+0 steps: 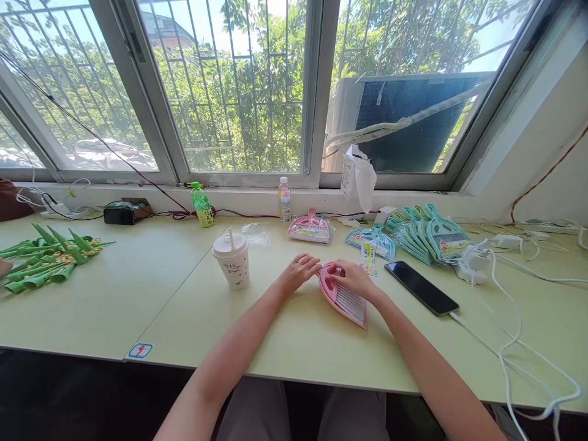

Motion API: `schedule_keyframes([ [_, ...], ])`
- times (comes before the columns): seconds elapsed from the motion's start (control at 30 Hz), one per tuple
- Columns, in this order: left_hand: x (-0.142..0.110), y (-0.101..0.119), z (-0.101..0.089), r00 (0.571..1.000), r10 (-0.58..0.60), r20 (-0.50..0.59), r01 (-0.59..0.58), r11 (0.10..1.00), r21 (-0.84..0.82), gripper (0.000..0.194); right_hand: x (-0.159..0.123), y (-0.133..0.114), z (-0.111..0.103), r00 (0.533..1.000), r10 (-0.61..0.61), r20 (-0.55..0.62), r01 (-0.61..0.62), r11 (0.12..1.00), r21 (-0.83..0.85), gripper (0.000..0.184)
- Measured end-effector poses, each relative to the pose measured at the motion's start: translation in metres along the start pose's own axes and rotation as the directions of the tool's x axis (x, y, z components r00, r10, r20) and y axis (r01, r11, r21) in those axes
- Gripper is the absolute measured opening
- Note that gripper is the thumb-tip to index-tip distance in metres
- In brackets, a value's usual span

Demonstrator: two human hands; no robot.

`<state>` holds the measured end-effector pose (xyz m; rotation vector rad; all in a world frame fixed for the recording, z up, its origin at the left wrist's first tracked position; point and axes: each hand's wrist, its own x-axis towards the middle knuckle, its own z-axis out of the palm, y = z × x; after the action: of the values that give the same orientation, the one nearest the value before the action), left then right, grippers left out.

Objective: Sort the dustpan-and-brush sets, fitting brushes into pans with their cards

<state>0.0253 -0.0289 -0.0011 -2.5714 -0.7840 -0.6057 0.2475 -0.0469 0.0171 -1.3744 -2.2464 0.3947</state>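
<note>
A pink dustpan (327, 293) lies on the table in front of me, its handle end toward the upper left and its wide edge toward the lower right. A small pink brush with pale bristles (351, 302) is nested in it. My left hand (301, 271) is closed at the tip of the dustpan's handle, the fingertips partly hidden. My right hand (353, 279) lies over the upper part of the set, fingers bent and gripping the brush's pink back. A printed yellow-green card (368, 259) lies just beyond the right hand.
A white lidded cup (233, 262) stands left of my hands. Behind are a wrapped pink dustpan set (310, 228), a blue set (371, 239) and several green sets (425, 236). A phone (421, 288) with a white cable (505, 355) lies right. Green artificial stems (50, 260) lie far left near another person's hand.
</note>
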Motion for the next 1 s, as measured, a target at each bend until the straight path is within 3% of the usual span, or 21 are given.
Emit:
schedule_keyframes([
  [0.37, 0.001, 0.002, 0.007, 0.993, 0.110, 0.047, -0.112, 0.992, 0.052, 0.026, 0.003, 0.012, 0.006, 0.999, -0.039, 0.010, 0.038, 0.996, 0.075, 0.018],
  [0.67, -0.001, 0.008, 0.011, 0.998, 0.068, 0.001, -0.068, 0.993, 0.102, 0.033, 0.005, 0.016, 0.005, 0.999, -0.054, 0.002, 0.053, 0.991, 0.122, 0.023],
  [1.0, 0.000, 0.013, 0.017, 0.997, 0.076, -0.008, -0.075, 0.995, 0.067, 0.031, 0.003, 0.022, -0.004, 0.991, -0.082, 0.101, 0.059, 0.976, 0.212, 0.027],
])
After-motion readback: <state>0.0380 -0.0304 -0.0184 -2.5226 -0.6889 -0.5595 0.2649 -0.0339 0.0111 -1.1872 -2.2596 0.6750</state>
